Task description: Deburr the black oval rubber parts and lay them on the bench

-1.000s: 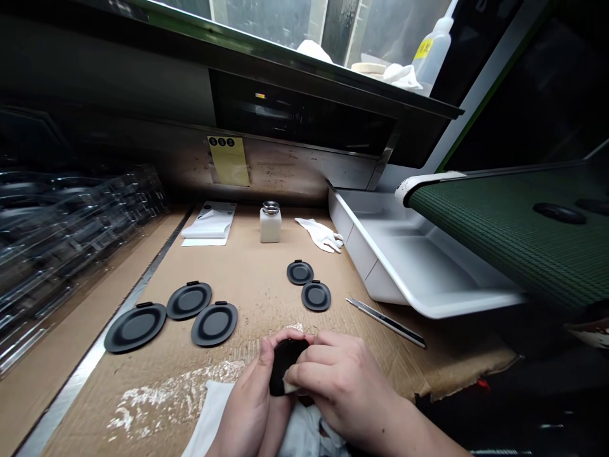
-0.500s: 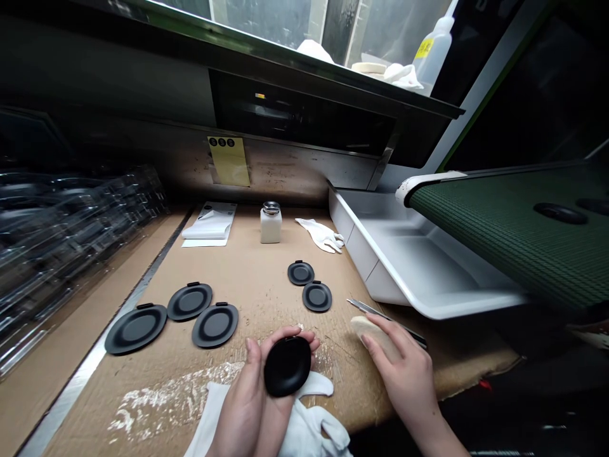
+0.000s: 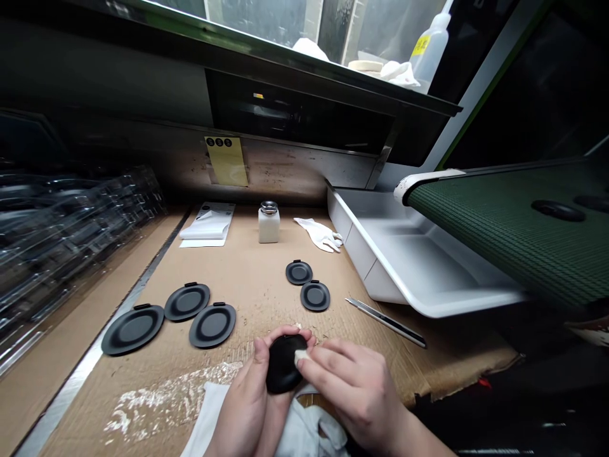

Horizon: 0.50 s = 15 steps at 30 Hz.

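My left hand [image 3: 254, 393] cradles a glossy black round lid [image 3: 283, 365], with its fingers wrapped behind the far edge. Pinched in my right hand [image 3: 359, 384] is a cream-coloured pad [image 3: 299, 357], mostly hidden by the fingers, its tip against the right side of the lid. Below both hands lies a crumpled white glove [image 3: 309, 431]. Matching black lids with small tabs rest on the cardboard: several in all, among them one at the left [image 3: 133, 330] and one right of the middle [image 3: 314, 296].
A utility knife [image 3: 386, 322] lies right of my hands. Beyond are a white tray [image 3: 419, 304], another white glove [image 3: 321, 235], a pump bottle [image 3: 269, 225] and white paper [image 3: 207, 228]. Clear plastic trays [image 3: 71, 235] stack at left; a green conveyor belt [image 3: 504, 216] runs at right.
My right hand has moved left with the pad, from beside the knife onto the lid. My left hand still holds the lid in nearly the same spot.
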{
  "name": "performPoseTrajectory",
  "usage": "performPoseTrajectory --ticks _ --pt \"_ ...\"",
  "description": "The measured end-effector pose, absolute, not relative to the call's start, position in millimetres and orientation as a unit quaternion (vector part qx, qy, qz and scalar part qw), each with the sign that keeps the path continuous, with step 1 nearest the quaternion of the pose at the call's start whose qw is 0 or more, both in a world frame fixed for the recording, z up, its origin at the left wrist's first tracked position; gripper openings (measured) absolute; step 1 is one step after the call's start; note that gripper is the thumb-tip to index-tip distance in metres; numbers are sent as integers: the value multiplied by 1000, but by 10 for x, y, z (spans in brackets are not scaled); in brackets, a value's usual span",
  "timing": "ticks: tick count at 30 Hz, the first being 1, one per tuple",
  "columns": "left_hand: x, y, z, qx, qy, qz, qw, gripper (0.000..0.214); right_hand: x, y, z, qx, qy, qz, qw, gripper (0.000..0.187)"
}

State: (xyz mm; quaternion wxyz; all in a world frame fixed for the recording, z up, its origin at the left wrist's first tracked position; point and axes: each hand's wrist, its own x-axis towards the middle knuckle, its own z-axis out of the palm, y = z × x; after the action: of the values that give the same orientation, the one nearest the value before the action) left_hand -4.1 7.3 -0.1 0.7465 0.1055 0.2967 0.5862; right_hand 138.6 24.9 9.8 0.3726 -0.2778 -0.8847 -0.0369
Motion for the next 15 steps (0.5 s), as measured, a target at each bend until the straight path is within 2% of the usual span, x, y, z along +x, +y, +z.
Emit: performPoseTrajectory --ticks 4,10,15 --pt "-37 83 10 92 301 597 738 34 1516 412 147 -300 -877 -42 373 29" --pt "-49 82 36 81 308 587 744 36 1639 411 133 -377 -784 14 493 37" --pt "-45 91 5 85 277 589 755 40 1318 206 -10 -329 -815 52 474 33"
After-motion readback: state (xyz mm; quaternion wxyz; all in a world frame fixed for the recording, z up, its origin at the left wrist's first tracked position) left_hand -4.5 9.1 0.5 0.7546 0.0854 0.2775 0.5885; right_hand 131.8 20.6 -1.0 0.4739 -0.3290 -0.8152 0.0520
